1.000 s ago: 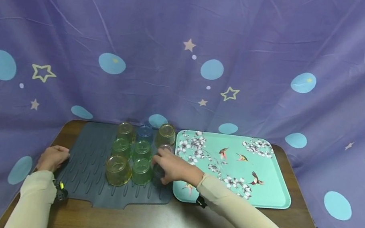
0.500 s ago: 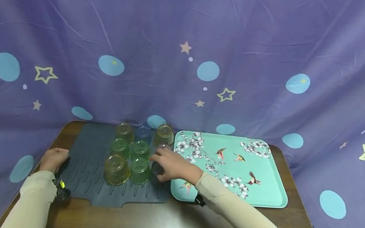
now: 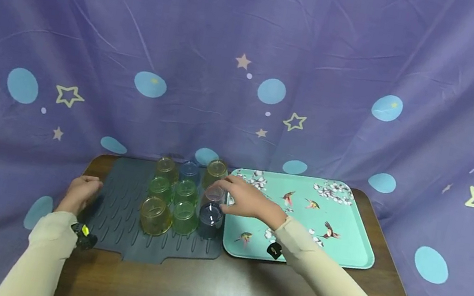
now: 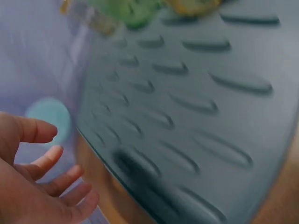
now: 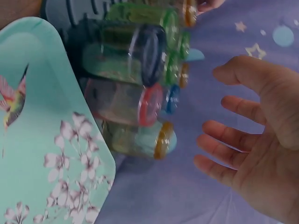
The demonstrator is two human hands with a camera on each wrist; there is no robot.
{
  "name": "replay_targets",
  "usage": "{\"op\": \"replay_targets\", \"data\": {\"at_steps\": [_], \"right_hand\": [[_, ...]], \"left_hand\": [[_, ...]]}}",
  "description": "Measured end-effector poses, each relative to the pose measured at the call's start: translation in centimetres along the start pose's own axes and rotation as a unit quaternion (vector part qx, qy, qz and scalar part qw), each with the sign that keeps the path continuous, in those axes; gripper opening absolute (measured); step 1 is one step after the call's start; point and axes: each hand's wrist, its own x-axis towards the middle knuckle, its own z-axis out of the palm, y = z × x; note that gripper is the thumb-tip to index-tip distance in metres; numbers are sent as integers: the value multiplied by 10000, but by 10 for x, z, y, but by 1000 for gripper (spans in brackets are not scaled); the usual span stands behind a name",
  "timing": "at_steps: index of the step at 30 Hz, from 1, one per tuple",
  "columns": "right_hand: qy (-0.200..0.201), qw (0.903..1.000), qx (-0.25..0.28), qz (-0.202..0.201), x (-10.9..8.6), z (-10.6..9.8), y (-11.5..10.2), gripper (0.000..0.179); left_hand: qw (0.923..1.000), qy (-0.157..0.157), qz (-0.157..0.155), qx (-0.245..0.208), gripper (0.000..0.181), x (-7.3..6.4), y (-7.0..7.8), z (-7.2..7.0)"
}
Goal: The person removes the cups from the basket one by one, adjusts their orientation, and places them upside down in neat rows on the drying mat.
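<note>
Several coloured glasses stand upside down in close rows on the right part of a dark grey drying mat (image 3: 118, 201). The right-hand row has a dark grey glass (image 3: 209, 225) in front, a pinkish glass (image 3: 213, 195) in the middle and an amber glass (image 3: 216, 170) at the back. Above this row hovers my right hand (image 3: 251, 202), its fingers spread and holding nothing, as the right wrist view shows too. A yellow glass (image 3: 153, 218) and a green glass (image 3: 185, 218) stand in front. My left hand (image 3: 83, 189), fingers loosely bent, is by the mat's left edge, holding nothing.
A mint tray (image 3: 296, 243) with printed birds and blossoms lies right beside the mat. Both are on a brown wooden table (image 3: 192, 293). A purple curtain (image 3: 221, 23) with stars and dots hangs behind and along the sides.
My right hand has let go of the dark grey glass and risen up and to the right, uncovering it. My left hand has moved slightly up and right in the head view.
</note>
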Motion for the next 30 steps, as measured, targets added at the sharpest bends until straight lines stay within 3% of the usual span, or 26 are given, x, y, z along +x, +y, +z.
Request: {"op": "replay_targets", "data": {"at_steps": [2, 9, 12, 15, 19, 25, 28, 30], "right_hand": [[70, 9998, 106, 121, -2, -6, 5, 52], [246, 9971, 440, 576, -13, -20, 18, 54], [370, 9959, 560, 601, -17, -26, 20, 55], [636, 9945, 638, 543, -20, -35, 22, 57], [1110, 9911, 586, 433, -21, -49, 25, 60], [1672, 9832, 541, 491, -23, -69, 28, 69], [1800, 9809, 459, 568, -22, -72, 31, 75], [1866, 9797, 366, 635, -22, -69, 34, 79]], "left_hand": [[9998, 5, 114, 151, 58, -4, 17, 5], [9957, 27, 878, 305, 56, -24, 76, 33], [9923, 68, 1185, 351, 56, -37, 99, 45], [9847, 95, 1697, 380, 54, -52, 120, 54], [9663, 213, 2527, 434, 54, -76, 147, 63], [9241, 609, 3755, 363, 50, -101, 182, 79], [9032, 712, 4210, 445, 51, -110, 194, 91], [8939, 740, 4383, 574, 53, -113, 198, 102]]}}
